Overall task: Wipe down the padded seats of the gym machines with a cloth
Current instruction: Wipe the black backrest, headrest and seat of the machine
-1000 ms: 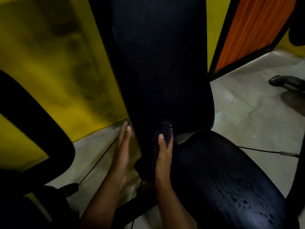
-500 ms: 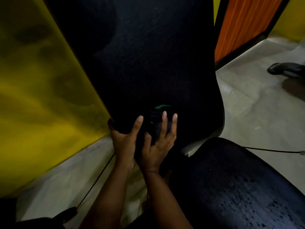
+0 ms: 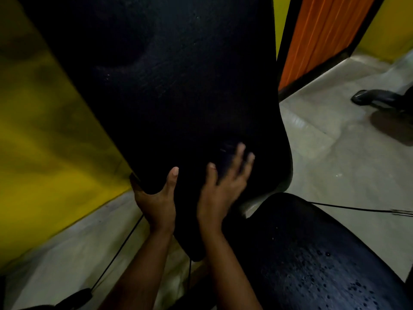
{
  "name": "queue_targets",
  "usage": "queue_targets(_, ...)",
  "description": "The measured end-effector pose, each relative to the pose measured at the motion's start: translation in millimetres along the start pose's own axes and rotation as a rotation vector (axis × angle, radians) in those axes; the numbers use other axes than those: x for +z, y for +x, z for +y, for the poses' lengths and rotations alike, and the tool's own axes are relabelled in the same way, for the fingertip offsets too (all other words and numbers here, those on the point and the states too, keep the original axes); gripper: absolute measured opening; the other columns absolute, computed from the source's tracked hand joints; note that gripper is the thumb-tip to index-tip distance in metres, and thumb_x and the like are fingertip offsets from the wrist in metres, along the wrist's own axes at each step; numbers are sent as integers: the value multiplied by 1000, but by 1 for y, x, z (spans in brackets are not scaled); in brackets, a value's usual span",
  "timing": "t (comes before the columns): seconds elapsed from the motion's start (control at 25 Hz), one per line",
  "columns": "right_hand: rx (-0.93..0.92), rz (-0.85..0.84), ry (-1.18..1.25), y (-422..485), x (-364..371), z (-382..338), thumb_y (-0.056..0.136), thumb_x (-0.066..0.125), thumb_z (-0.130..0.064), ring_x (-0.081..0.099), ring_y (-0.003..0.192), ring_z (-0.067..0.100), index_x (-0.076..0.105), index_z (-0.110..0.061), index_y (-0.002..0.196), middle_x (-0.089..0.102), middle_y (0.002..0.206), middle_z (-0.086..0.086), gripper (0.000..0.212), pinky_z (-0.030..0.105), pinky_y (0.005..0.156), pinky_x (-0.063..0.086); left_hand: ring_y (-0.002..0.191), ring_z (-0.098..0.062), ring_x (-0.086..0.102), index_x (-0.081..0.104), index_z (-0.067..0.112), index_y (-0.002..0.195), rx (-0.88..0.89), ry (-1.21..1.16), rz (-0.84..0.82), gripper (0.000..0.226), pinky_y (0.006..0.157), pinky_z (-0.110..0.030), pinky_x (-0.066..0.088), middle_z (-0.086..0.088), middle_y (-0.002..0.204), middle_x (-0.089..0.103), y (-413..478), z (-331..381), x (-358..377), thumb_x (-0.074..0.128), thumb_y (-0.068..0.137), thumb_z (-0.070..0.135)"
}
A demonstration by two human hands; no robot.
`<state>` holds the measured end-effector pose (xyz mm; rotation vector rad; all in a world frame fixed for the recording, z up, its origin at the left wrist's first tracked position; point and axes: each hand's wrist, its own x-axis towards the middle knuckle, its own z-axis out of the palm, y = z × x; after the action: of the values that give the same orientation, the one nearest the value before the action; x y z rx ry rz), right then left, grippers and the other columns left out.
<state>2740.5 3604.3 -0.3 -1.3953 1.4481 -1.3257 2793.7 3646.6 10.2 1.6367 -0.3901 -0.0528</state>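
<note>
A tall black padded backrest (image 3: 178,86) fills the middle of the view. Below it at the right lies the black seat pad (image 3: 312,253), speckled with water droplets. My left hand (image 3: 156,202) grips the backrest's lower left edge, thumb on the front and fingers behind. My right hand (image 3: 221,193) presses a dark cloth (image 3: 224,153) flat against the lower backrest with spread, straight fingers, which are blurred by motion. The cloth is hard to tell from the pad, and part of it seems to hang down between my forearms.
A yellow wall (image 3: 44,130) stands close on the left. An orange panel (image 3: 317,36) in a black frame rises behind on the right. A thin black cable (image 3: 116,249) crosses the grey floor at lower left. A black machine foot (image 3: 375,99) rests at the right.
My left hand has gone from open beside the pad to gripping the backrest's lower edge. My right hand has slid the cloth to the right across the backrest. The view has moved closer.
</note>
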Motion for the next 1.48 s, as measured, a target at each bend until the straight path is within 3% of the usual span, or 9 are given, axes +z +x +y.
queue_targets(0.16, -262, -93, -56, 41, -2, -15, 78, 42, -36, 18, 142, 22, 20, -41, 144, 11, 157, -2, 70, 45, 111, 20, 93, 18, 52, 46, 6, 127, 8, 28, -10, 56, 81, 2, 38, 7, 114, 50, 1, -2, 0, 72, 77, 8)
queue_targets(0.32, 102, 136, -11, 69, -13, 55, 79, 39, -40, 22, 140, 29, 25, -32, 143, 16, 156, 9, 65, 44, 114, 20, 113, -6, 44, 41, -4, 133, 24, 38, 3, 62, 83, 4, 35, 2, 120, 46, -1, -1, 0, 70, 78, 3)
queue_targets(0.6, 730, 201, 101, 80, -17, 57, 97, 45, -35, 19, 142, 34, 11, -28, 150, 8, 158, 10, 64, 40, 114, 18, 109, -5, 47, 44, 3, 130, -29, 22, -38, 59, 78, 5, 37, 8, 115, 49, -1, 4, -2, 70, 78, 13)
queue_targets(0.72, 365, 62, -32, 53, -3, -7, 91, 37, -51, 21, 141, 33, 11, -32, 149, 5, 159, 5, 66, 44, 111, 20, 102, -7, 52, 43, 17, 124, -108, -21, -174, 54, 69, 3, 40, 17, 105, 51, -1, 15, -12, 72, 80, 32)
queue_targets(0.84, -204, -172, -126, -22, 5, -55, 89, 38, -45, 9, 144, 27, 5, -37, 149, -4, 159, -1, 69, 46, 111, 16, 117, -4, 51, 38, 21, 133, -188, -174, -204, 107, 91, -11, 43, 13, 130, 51, 8, 35, -25, 57, 52, 86)
queue_targets(0.96, -537, -397, -220, -30, -3, -35, 81, 44, -26, 3, 144, 26, 1, -43, 147, -10, 158, -5, 81, 51, 110, 17, 132, -17, 42, 27, 13, 146, -206, -242, -189, 104, 105, -33, 39, -4, 149, 38, 20, 63, -20, 52, 67, 75)
queue_targets(1.12, -494, -280, -233, 47, -15, -50, 70, 40, -22, 15, 141, 27, 10, -43, 147, 4, 158, 2, 85, 46, 111, 22, 116, -11, 54, 34, 9, 141, -73, -233, -158, 88, 98, -29, 45, -6, 135, 49, 45, 106, -13, 52, 73, 62)
queue_targets(1.32, 173, -83, -36, 100, -4, -114, 95, 47, -29, 17, 141, 31, 8, -39, 146, 5, 159, 1, 65, 54, 110, 23, 128, -34, 44, 32, 4, 139, -59, -272, -180, 99, 106, -53, 37, -21, 139, 43, 67, 132, -9, 54, 69, 71)
queue_targets(1.48, -376, -241, -115, 29, 2, -147, 80, 39, -34, 19, 140, 29, 4, -45, 146, 7, 158, 2, 76, 45, 108, 22, 124, -28, 50, 37, 3, 136, -17, -285, -171, 89, 101, -42, 43, -16, 135, 50, 72, 154, -8, 49, 71, 63)
